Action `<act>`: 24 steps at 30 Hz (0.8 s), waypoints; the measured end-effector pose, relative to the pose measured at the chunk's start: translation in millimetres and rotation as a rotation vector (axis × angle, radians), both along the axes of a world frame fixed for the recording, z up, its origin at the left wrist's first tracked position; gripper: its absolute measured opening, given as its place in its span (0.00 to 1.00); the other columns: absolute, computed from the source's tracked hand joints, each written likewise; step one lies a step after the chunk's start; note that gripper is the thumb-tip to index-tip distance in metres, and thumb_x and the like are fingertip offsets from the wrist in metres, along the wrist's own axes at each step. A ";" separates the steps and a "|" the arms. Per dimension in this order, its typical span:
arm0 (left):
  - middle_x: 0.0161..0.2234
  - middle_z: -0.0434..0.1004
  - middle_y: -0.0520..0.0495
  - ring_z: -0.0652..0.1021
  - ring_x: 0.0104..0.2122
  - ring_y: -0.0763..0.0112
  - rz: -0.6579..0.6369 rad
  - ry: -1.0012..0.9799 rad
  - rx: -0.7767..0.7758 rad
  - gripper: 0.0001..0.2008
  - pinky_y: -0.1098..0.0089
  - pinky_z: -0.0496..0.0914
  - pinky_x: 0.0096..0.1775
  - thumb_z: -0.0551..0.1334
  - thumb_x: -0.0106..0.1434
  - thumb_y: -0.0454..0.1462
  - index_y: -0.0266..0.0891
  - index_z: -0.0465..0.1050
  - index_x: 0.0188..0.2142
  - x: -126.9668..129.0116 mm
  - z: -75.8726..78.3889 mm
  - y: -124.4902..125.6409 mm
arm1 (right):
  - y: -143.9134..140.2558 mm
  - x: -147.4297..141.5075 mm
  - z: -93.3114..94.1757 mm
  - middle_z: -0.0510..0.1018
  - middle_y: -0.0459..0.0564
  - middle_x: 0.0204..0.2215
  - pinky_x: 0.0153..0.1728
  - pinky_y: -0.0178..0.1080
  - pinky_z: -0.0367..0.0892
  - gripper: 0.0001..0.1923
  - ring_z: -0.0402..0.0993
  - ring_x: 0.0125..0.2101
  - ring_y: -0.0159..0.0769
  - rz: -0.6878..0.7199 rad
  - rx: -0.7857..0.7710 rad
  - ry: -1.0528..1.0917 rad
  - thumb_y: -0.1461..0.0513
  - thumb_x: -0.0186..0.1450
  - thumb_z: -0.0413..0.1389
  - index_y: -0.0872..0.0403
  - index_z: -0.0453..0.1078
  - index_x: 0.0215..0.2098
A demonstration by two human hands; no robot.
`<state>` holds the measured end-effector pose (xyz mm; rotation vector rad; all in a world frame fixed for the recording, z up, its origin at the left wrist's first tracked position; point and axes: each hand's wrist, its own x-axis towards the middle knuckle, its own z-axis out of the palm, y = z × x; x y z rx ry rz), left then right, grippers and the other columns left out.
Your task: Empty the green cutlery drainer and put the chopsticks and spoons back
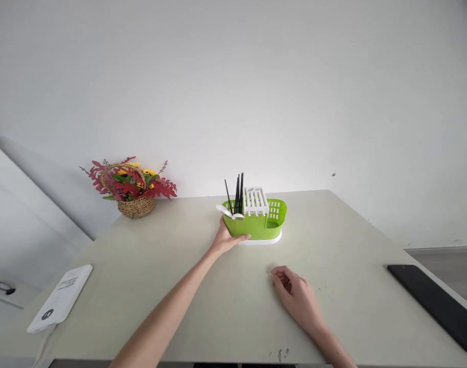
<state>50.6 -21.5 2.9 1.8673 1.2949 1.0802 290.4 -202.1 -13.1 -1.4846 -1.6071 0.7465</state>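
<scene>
A green cutlery holder (252, 227) with a white slatted rack (255, 200) on top stands on a white base tray (271, 240) on the table. Black chopsticks (239, 194) and white spoons (224, 210) stick out of its left side. My left hand (223, 238) grips the holder's left end, thumb along the front and the other fingers partly hidden behind it. Apart from the holder and nearer to me, my right hand (294, 296) rests on the table with fingers curled in. Its thumb and fingertips come close together, and nothing shows between them.
A wicker basket (136, 207) of red and yellow flowers stands at the back left by the wall. At the left edge lies a white power strip (62, 296) with a cable. A long black object (432, 301) lies along the right edge of the table (352, 245).
</scene>
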 end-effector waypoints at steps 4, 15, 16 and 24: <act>0.63 0.68 0.36 0.73 0.61 0.40 0.096 0.055 0.074 0.60 0.46 0.73 0.55 0.80 0.42 0.53 0.50 0.49 0.68 28.0 -6.0 16.5 | 4.2 -3.1 2.8 0.81 0.45 0.30 0.30 0.36 0.65 0.11 0.73 0.26 0.36 0.021 0.040 -0.086 0.54 0.70 0.49 0.48 0.72 0.40; 0.62 0.70 0.35 0.73 0.60 0.41 0.077 0.227 0.168 0.60 0.50 0.70 0.57 0.78 0.41 0.59 0.46 0.53 0.67 144.7 -9.0 69.0 | 12.0 -13.4 10.6 0.76 0.40 0.25 0.25 0.32 0.58 0.07 0.68 0.21 0.30 0.041 0.146 -0.187 0.65 0.67 0.50 0.48 0.68 0.36; 0.61 0.71 0.35 0.74 0.59 0.41 0.073 0.229 0.170 0.59 0.50 0.70 0.56 0.78 0.41 0.59 0.45 0.55 0.66 156.8 -8.7 73.3 | 12.4 -14.0 11.2 0.76 0.40 0.25 0.25 0.32 0.57 0.07 0.68 0.21 0.30 0.037 0.154 -0.185 0.65 0.66 0.50 0.48 0.68 0.35; 0.61 0.71 0.29 0.73 0.59 0.40 0.038 0.267 0.202 0.57 0.51 0.66 0.57 0.75 0.44 0.63 0.40 0.56 0.65 226.5 -17.3 96.8 | 16.8 -14.2 5.6 0.73 0.39 0.24 0.24 0.32 0.55 0.08 0.66 0.19 0.28 0.033 0.186 -0.194 0.68 0.62 0.50 0.48 0.65 0.34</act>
